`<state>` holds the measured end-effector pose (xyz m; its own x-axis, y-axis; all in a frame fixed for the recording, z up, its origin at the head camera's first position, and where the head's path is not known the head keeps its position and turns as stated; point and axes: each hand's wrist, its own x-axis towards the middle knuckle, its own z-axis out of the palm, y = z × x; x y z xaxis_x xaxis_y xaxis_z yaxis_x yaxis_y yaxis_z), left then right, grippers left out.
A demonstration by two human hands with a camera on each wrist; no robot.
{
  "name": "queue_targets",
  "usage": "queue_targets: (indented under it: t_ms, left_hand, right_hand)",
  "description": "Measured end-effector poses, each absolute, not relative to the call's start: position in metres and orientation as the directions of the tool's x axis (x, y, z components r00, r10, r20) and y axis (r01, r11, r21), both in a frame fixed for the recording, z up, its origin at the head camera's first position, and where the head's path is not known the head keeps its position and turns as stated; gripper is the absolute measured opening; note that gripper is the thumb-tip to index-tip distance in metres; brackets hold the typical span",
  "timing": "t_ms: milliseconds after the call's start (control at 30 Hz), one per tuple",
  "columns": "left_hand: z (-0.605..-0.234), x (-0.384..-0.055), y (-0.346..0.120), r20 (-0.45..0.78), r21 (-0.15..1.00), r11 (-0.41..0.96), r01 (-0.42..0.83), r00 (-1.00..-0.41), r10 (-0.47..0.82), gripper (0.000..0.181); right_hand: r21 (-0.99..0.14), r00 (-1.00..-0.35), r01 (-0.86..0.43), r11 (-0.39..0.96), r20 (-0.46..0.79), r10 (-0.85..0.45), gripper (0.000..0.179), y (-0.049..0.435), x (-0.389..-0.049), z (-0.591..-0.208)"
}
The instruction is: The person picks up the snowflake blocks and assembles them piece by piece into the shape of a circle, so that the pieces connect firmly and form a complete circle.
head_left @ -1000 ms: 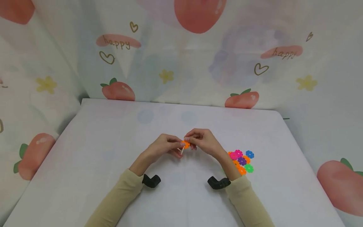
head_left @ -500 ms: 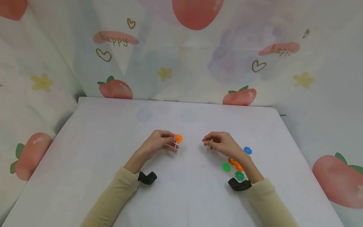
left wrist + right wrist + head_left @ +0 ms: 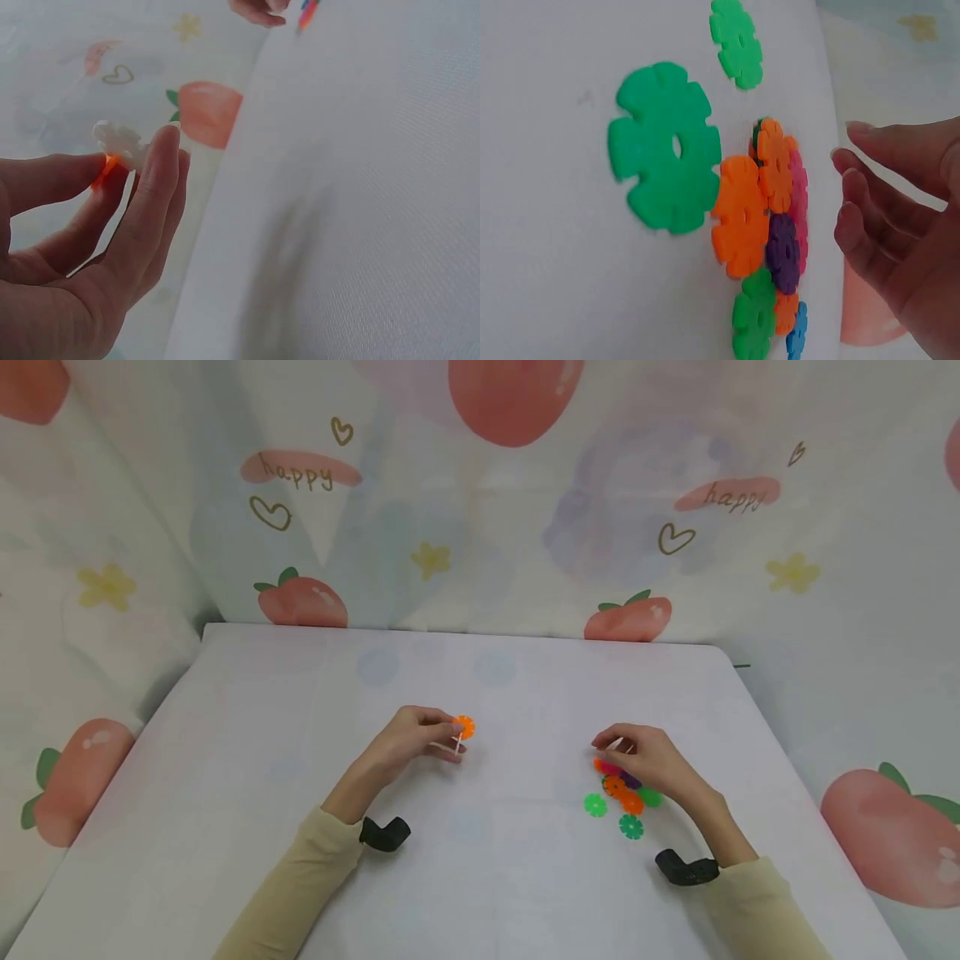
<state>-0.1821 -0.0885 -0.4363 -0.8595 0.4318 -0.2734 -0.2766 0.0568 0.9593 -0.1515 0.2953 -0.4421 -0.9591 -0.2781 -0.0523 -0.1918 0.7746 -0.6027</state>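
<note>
At the left hand (image 3: 405, 739): thumb and finger pinch an orange disc (image 3: 467, 727), its notched rim projecting past the fingertips; a white disc (image 3: 118, 142) adjoins it.
Right hand (image 3: 648, 758): thumb and fingertips slightly apart, just above the disc pile (image 3: 732, 210).
Dark green disc (image 3: 652, 142): on the table (image 3: 465, 893), nearer the person than the pile.

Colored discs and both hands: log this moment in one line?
left hand: holds orange disc, white disc | right hand: holds nothing, near loose discs | loose discs: on table
</note>
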Motion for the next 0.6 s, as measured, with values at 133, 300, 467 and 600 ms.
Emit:
queue_targets:
  t_ms: [133, 300, 467, 600]
  left_hand:
    - [-0.436, -0.182, -0.088, -0.274, 0.959, 0.053, -0.278, -0.862, 0.427, 0.022]
    - [-0.436, -0.182, -0.090, -0.269, 0.960, 0.045, -0.277, -0.865, 0.424, 0.021]
    - [-0.435, -0.183, -0.090, -0.267, 0.960, 0.045, -0.275, -0.861, 0.434, 0.022]
    - [-0.434, -0.183, -0.091, -0.267, 0.961, 0.051, -0.272, -0.863, 0.429, 0.022]
  right_hand:
    - [-0.584, -0.958, -0.161, 0.796, -0.102, -0.269, 0.021, 0.302, -0.151, -0.443]
    - [-0.510, -0.947, -0.185, 0.840, -0.136, -0.291, 0.028, 0.297, -0.151, -0.449]
    - [-0.478, -0.950, -0.146, 0.866, -0.175, -0.257, 0.026, 0.291, -0.152, -0.451]
    - [-0.504, -0.951, -0.106, 0.857, -0.200, -0.236, 0.026, 0.291, -0.154, -0.450]
